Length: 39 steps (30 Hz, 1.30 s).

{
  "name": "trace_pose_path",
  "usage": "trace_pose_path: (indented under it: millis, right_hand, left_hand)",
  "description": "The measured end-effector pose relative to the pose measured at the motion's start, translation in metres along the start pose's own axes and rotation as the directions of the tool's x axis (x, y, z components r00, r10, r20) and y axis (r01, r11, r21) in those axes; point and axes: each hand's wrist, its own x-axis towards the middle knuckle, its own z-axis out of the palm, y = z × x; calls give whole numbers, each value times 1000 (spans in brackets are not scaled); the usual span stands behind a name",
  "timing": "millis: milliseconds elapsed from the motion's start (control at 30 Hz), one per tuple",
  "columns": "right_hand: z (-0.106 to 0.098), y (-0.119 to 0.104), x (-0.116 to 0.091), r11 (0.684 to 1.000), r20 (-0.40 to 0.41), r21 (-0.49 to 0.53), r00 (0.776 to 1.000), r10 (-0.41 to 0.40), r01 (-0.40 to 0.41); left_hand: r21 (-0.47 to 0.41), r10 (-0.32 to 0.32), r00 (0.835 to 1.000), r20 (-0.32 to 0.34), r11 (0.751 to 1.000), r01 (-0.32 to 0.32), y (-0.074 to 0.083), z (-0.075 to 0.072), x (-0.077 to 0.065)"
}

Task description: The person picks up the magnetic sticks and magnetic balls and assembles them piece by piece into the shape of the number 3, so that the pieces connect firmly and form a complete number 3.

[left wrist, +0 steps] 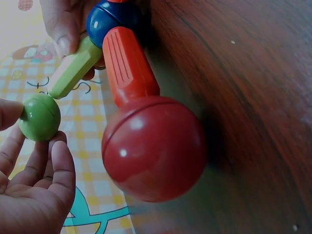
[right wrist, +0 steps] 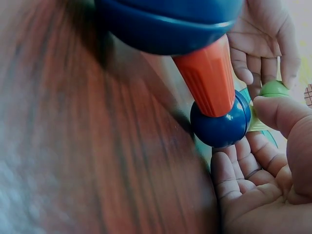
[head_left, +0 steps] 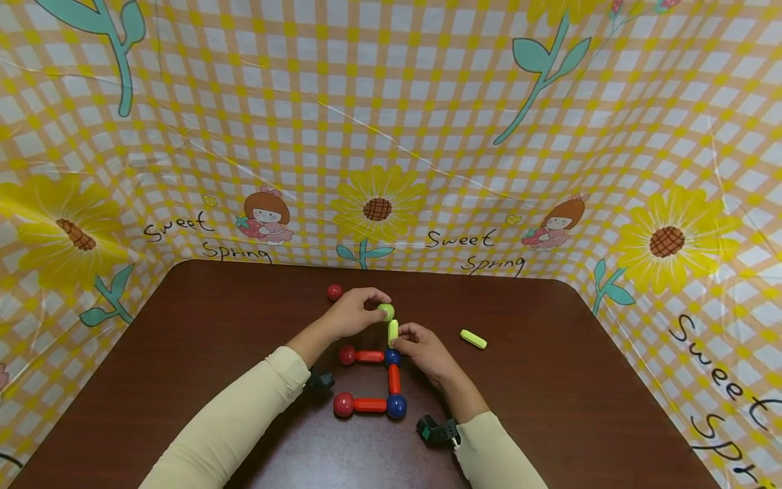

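Note:
My left hand point(head_left: 356, 312) pinches a green ball point(left wrist: 40, 117) between thumb and fingers, right at the far end of a yellow-green rod point(left wrist: 74, 68). With my right hand point(head_left: 429, 352), I pinch that rod near its lower end, where it meets a blue ball point(head_left: 393, 356). The rod stands up from the blue ball. A red rod point(head_left: 369, 356) links this ball to a red ball point(head_left: 347, 354) on the left. Another red rod point(head_left: 394, 379) runs from it to a nearer blue ball point(head_left: 396, 406). A third red rod point(head_left: 370, 405) ends in a larger-looking red ball point(head_left: 344, 404).
A loose red ball point(head_left: 334, 292) lies behind my left hand. Off to the right lies a second yellow-green rod point(head_left: 473, 339) on the dark wooden table point(head_left: 550, 407). A checked, flower-printed cloth point(head_left: 379, 136) rises around the table's back and sides.

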Motion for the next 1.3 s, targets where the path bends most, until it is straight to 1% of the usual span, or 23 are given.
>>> trace_pose_path:
  millis: [200, 333, 433, 567, 900, 1000, 1133, 1233, 1300]
  right_hand:
    - [0, 1, 0, 1000, 6, -3, 1000, 2, -2]
    - [-1, 2, 0, 1000, 10, -8, 1000, 3, -3]
    - [-2, 3, 1, 1000, 12, -9, 1000, 2, -2]
    - [-2, 3, 1, 1000, 15, -8, 1000, -2, 2]
    - [-1, 1, 0, 1000, 19, -16, 1000, 1, -1]
    - [-1, 0, 0, 1000, 16, -22, 1000, 1, 0]
    - [1, 0, 0, 1000, 13, -25, 1000, 1, -1]
    - [1, 2, 1, 1000, 2, -29, 1000, -1, 1]
    - [0, 3, 1, 1000, -7, -31, 1000, -4, 4]
  left_hand:
    - [7, -8, 1000, -5, 1000, 8, 3, 3, 3]
    - [-3, -22, 1000, 6, 1000, 22, 4, 5, 4]
    - [-10, -41, 999, 10, 999, 42, 3, 7, 5]
    - [-18, -51, 999, 17, 999, 51, 1, 9, 7]
    - [-20, -34, 999, 24, 999, 34, -4, 10, 8]
    - [-3, -42, 999, 8, 999, 42, -8, 7, 5]
    - [28, -77, 997, -8, 997, 77, -15, 2, -5]
    - [45, -85, 996, 3, 995, 85, -20, -3, -13]
    - [53, -77, 997, 26, 996, 75, -21, -8, -20]
